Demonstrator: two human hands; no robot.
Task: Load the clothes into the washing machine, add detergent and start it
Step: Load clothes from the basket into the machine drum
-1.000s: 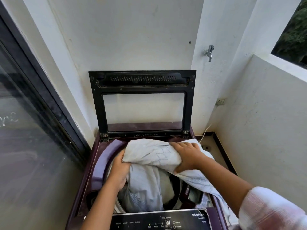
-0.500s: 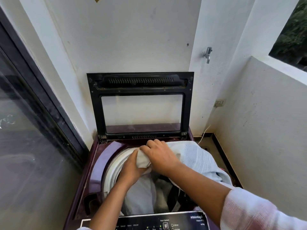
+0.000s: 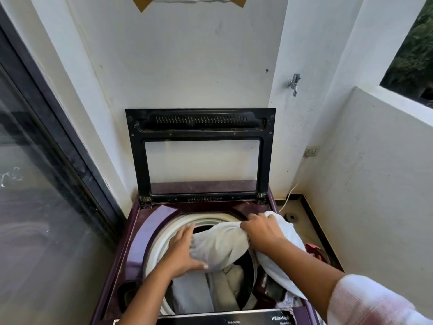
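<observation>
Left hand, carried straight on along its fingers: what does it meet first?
The left hand holds the white cloth, so that comes first; beyond it, probably the right hand.

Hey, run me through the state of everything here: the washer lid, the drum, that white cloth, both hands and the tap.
Lid: open, standing upright.
Drum: partly filled with clothes.
White cloth: bunched, partly over the drum, rest hanging over the right side.
Left hand: grips the cloth's end.
Right hand: grips the cloth's middle.
Tap: no water seen running.
</observation>
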